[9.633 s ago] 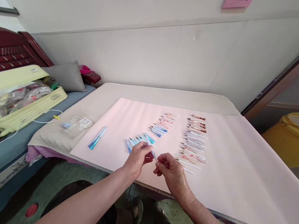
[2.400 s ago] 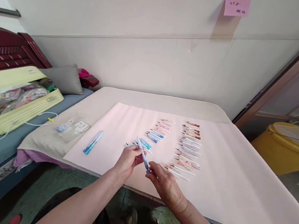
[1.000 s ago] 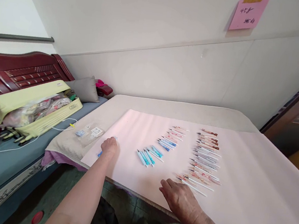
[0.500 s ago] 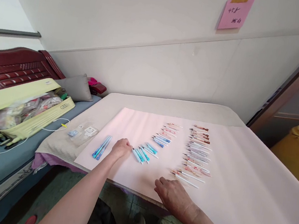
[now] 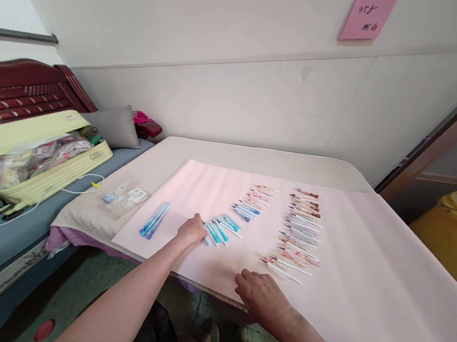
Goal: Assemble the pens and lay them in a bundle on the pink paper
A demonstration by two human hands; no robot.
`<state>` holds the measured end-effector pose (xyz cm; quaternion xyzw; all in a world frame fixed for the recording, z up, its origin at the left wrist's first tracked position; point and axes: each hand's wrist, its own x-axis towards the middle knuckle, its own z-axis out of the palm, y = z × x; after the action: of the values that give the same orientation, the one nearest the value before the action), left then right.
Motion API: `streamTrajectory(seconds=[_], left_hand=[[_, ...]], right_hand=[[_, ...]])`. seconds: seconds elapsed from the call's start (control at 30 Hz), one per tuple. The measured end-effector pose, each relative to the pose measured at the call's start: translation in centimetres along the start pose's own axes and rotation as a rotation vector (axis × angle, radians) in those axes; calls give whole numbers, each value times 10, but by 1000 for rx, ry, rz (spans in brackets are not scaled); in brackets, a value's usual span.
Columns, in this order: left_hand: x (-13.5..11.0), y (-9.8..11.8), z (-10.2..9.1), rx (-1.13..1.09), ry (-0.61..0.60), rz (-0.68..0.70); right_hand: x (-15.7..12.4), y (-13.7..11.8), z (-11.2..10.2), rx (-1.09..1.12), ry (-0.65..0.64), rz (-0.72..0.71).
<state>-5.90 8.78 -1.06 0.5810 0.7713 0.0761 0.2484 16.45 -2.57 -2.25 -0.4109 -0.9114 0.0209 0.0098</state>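
Note:
My left hand [image 5: 192,229] has its fingers drawn together at the left end of a curved row of turquoise-and-white pencils [image 5: 219,232]. A light blue pencil [image 5: 206,241] shows just beside its fingertips and looks pinched there; the grip is partly hidden. Near the table's front edge lies my right hand [image 5: 258,293], fingers loosely bent and apart, nothing in them. Beyond it runs a column of pencils with pink [image 5: 299,254], pale grey [image 5: 302,231] and brown [image 5: 308,205] patterns. Blue pencils [image 5: 247,211] and pink ones [image 5: 261,195] continue the curved row.
Several blue pencils [image 5: 155,220] lie together at the left of the pale pink sheet [image 5: 367,268]. Clear plastic packets [image 5: 126,198] are on the table cover. Farther left, a yellow bag [image 5: 44,163] rests on a bed. A yellow bin [image 5: 451,234] stands at the right.
My left hand has shifted slightly right, closer to the turquoise pencils, and a light blue pencil now shows by its fingertips. My right hand is almost still. The view has tilted slightly.

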Motion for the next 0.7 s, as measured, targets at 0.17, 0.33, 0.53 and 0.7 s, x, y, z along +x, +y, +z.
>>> streamTrajectory(seconds=[0.17,0.33,0.53,0.7], left_hand=[[0,2,7,-16,-3,-23],[4,-2,11,-265,14,-85],[6,-8,-1,-889,-119,-206],[-2,-6,-21,-1376,-159,-291]], right_hand=[[0,0,0,-12,-17,7],[1,-1,-4,6,-35,16],[0,-2,-2,5,-24,26],[4,-1,-1,23,9,66]])
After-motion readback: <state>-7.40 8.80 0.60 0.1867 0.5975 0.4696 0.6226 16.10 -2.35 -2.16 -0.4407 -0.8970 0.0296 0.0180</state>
